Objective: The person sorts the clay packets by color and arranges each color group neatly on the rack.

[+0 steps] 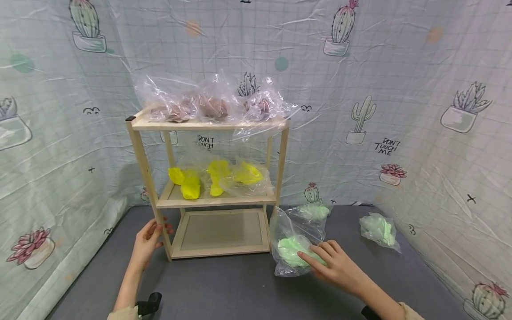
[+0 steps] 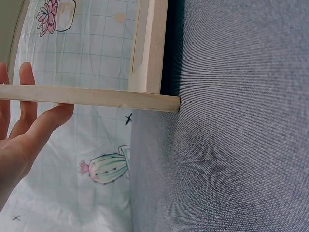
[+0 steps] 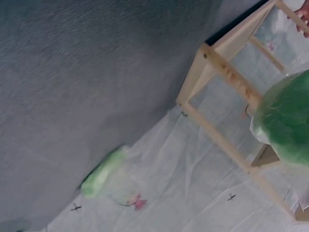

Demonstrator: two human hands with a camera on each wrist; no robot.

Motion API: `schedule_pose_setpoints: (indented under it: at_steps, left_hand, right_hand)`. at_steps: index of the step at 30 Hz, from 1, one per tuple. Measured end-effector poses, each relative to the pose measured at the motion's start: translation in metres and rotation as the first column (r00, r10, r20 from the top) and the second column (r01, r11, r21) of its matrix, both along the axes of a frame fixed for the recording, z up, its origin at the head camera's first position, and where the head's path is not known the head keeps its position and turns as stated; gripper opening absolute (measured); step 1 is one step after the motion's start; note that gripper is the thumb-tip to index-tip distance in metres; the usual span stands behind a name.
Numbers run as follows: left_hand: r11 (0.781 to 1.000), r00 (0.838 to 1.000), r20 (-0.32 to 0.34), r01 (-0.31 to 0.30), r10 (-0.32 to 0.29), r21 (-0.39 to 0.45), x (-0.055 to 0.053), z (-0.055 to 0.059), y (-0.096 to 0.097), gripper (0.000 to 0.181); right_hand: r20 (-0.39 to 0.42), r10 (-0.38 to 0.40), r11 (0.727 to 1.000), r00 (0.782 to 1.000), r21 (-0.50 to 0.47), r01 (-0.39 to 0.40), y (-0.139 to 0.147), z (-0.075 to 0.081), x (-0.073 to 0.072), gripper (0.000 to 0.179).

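My left hand (image 1: pixel 147 240) grips the front left post of a small wooden shelf (image 1: pixel 216 203) near its foot. The left wrist view shows fingers (image 2: pixel 28 116) on both sides of that post (image 2: pixel 96 95). At the shelf's right side, my right hand (image 1: pixel 336 266) holds a clear plastic bag with a light green soft lump (image 1: pixel 292 251) inside, raised off the table. Close up in the right wrist view, the green lump (image 3: pixel 287 118) overlaps the shelf frame (image 3: pixel 236 82). The right fingers do not appear in that view.
Three clear bags with brownish contents (image 1: pixel 214 106) lie on the top board. Bags with yellow lumps (image 1: pixel 190 184) occupy the middle board. Two more bags with green lumps, one behind (image 1: pixel 314 211) and one at right (image 1: pixel 386 232), lie on the grey table (image 1: pixel 224 289). Printed sheets hang around.
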State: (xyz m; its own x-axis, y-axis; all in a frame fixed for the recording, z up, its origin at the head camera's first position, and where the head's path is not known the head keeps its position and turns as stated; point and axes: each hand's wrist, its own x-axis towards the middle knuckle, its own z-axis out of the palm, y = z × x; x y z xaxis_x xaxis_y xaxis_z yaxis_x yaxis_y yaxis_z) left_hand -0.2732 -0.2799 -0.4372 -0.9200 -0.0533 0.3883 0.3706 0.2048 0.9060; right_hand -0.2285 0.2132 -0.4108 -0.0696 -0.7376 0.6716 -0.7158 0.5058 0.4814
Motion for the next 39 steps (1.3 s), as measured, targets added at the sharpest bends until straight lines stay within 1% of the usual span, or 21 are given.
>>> schedule_pose_setpoints:
  at_steps: [10,14,20,25,29,35,37,39]
  left_hand:
    - [1.0,1.0,-0.008,0.013,-0.013,0.026,0.0,0.004,0.002,0.026]
    - [1.0,1.0,-0.003,0.002,-0.002,0.027,0.0,0.005,0.003,0.024]
    - [0.999,1.0,-0.01,0.012,-0.012,0.038,-0.001,0.005,0.005,0.023]
    - [1.0,1.0,0.001,0.0,0.0,0.014,-0.002,0.005,0.006,0.023]
    - [1.0,1.0,0.006,0.004,-0.004,0.019,-0.002,0.004,0.005,0.023]
    - [1.0,1.0,0.015,-0.009,0.009,0.017,-0.002,0.002,0.004,0.023]
    - [1.0,1.0,0.014,-0.011,0.011,0.011,-0.001,0.002,0.003,0.024]
    - [1.0,1.0,0.013,-0.013,0.013,0.013,0.0,0.002,0.002,0.025]
  right_hand:
    - [-0.021,0.06,0.998,0.998,0.012,-0.06,-0.022,0.001,-0.001,0.033]
    - [-0.028,0.077,0.997,0.997,0.012,-0.076,-0.034,-0.002,-0.005,0.032]
    - [-0.035,0.087,0.996,0.996,0.02,-0.087,-0.054,-0.008,-0.011,0.033]
    - [-0.034,0.09,0.995,0.995,0.035,-0.088,-0.074,-0.014,-0.015,0.032]
    - [-0.02,0.068,0.996,0.998,0.052,-0.066,-0.089,-0.02,-0.02,0.033]
    - [-0.021,0.008,0.997,1.0,0.079,-0.007,-0.111,-0.03,-0.034,0.043]
    - [0.0,-0.018,0.996,1.0,0.086,0.018,-0.117,-0.032,-0.039,0.044]
    - [0.039,-0.038,0.995,0.998,0.09,0.035,-0.123,-0.034,-0.043,0.043]
